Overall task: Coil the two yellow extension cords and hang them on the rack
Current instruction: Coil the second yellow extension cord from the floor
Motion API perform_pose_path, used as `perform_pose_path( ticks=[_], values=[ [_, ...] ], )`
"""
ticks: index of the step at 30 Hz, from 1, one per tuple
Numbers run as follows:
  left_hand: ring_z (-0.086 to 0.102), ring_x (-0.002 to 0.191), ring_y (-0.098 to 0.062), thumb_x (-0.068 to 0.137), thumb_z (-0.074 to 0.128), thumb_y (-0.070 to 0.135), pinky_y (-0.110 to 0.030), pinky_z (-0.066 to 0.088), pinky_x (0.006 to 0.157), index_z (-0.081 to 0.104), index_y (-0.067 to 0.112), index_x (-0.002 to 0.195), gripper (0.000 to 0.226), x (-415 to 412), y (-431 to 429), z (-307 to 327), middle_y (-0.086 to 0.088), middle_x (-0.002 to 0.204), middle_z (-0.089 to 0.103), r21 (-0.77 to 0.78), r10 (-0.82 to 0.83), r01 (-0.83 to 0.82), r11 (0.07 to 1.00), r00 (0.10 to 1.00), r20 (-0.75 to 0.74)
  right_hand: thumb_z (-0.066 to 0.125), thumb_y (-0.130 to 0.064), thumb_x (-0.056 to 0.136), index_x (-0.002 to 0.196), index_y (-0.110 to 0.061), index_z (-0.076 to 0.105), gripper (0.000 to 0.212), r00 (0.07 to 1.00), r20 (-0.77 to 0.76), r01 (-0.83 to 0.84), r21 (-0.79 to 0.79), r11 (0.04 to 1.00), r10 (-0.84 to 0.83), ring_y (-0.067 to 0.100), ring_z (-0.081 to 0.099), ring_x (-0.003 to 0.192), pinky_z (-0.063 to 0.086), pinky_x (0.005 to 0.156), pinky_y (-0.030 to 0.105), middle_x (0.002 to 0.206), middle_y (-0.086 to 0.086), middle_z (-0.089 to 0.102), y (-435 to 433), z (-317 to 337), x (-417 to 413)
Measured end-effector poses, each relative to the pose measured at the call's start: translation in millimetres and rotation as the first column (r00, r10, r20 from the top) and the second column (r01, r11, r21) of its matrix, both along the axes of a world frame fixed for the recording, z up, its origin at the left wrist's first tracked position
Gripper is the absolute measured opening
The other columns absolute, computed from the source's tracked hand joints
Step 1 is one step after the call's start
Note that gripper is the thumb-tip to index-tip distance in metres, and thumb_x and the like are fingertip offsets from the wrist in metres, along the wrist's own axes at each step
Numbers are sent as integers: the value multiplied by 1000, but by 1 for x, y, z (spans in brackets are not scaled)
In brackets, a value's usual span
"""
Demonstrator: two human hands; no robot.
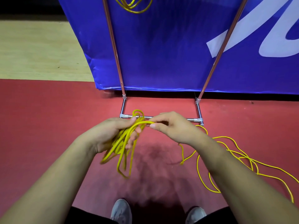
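Observation:
My left hand (pixel 113 133) grips a bundle of loops of a yellow extension cord (pixel 124 152), which hang down below the palm. My right hand (pixel 171 126) pinches a strand of the same cord between thumb and fingers, just right of the left hand. The rest of this cord (pixel 239 156) trails loose over the red floor to the right. A second yellow cord (pixel 134 5), coiled, hangs at the top of the metal rack (pixel 115 50), cut off by the frame's top edge.
The rack's base bar (pixel 161 117) lies on the red floor (pixel 48 126) right behind my hands. A blue banner (pixel 169 54) stands behind the rack. Wooden flooring (pixel 32 50) is at the left. My two grey shoes (pixel 121 210) show at the bottom.

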State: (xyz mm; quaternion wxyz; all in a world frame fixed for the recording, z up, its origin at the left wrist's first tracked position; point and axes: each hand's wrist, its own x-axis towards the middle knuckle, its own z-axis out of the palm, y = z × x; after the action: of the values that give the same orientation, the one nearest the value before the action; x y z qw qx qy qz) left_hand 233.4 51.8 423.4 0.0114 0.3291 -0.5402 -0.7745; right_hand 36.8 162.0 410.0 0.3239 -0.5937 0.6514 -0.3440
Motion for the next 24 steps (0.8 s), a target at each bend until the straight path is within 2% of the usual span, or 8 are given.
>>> perform_pose_path(
  ticks=[4, 7, 11, 14, 16, 19, 22, 24],
  values=[
    [37, 38, -16, 88, 54, 30, -23, 38, 44, 52, 6, 80, 26, -3, 0, 4, 0, 50, 34, -1, 66, -66, 998, 995, -70, 68, -24, 88, 80, -13, 71, 14, 999, -48, 27, 38, 999, -26, 8, 53, 63, 43, 65, 26, 74, 7, 68, 0, -7, -13],
    [37, 38, -14, 89, 53, 29, -23, 38, 44, 52, 7, 80, 24, -5, 0, 6, 1, 50, 35, 34, 123, -120, 992, 989, -81, 66, -22, 90, 77, -10, 66, 17, 989, -127, 90, 147, 985, -71, 10, 48, 58, 42, 58, 31, 68, 10, 61, 6, -24, -32],
    [43, 40, -18, 87, 54, 22, -24, 39, 45, 57, 3, 83, 20, -3, 3, 6, -4, 53, 42, 24, 11, -10, 1000, 998, -68, 63, -23, 92, 80, -10, 67, 18, 974, -90, 217, 117, 969, -207, 4, 42, 49, 32, 47, 15, 60, -1, 56, 8, -32, -44],
    [37, 36, -14, 87, 53, 18, -21, 35, 42, 56, 3, 81, 17, -1, 3, 7, -2, 51, 38, 42, -24, 26, 999, 998, -61, 66, -23, 90, 73, -6, 63, 24, 973, -105, 215, 113, 970, -203, 4, 38, 47, 30, 45, 15, 56, -1, 51, 7, -36, -46],
    [33, 34, -11, 87, 51, 18, -19, 33, 41, 52, 5, 80, 15, 1, -2, 10, 1, 48, 35, 98, 60, -50, 994, 993, -99, 67, -24, 89, 66, -7, 57, 30, 965, -185, 212, 148, 966, -183, 6, 36, 47, 30, 46, 18, 55, -3, 47, 8, -46, -49],
    [36, 35, -11, 85, 52, 22, -21, 36, 40, 49, 7, 79, 17, 10, -16, 13, 4, 47, 35, 135, 199, -176, 975, 963, -182, 64, -20, 90, 61, -19, 49, 33, 941, -280, 264, 260, 929, -189, 13, 39, 55, 28, 49, 20, 57, -4, 43, 11, -71, -61],
    [51, 45, -14, 67, 76, 30, -22, 45, 45, 58, 11, 74, 28, 19, -28, 12, 4, 51, 44, 220, 307, -253, 942, 914, -264, 64, -19, 90, 60, -20, 44, 36, 917, -346, 346, 448, 824, -197, 22, 44, 68, 31, 53, 28, 59, -3, 44, 20, -104, -74],
    [67, 61, -19, 62, 80, 31, -23, 52, 51, 62, 13, 70, 27, 20, -32, 11, 0, 61, 60, 278, 417, -347, 896, 871, -259, 65, -19, 89, 61, -19, 45, 35, 906, -356, 394, 519, 759, -227, 22, 47, 70, 33, 58, 29, 58, -3, 46, 27, -123, -77]
  ],
)
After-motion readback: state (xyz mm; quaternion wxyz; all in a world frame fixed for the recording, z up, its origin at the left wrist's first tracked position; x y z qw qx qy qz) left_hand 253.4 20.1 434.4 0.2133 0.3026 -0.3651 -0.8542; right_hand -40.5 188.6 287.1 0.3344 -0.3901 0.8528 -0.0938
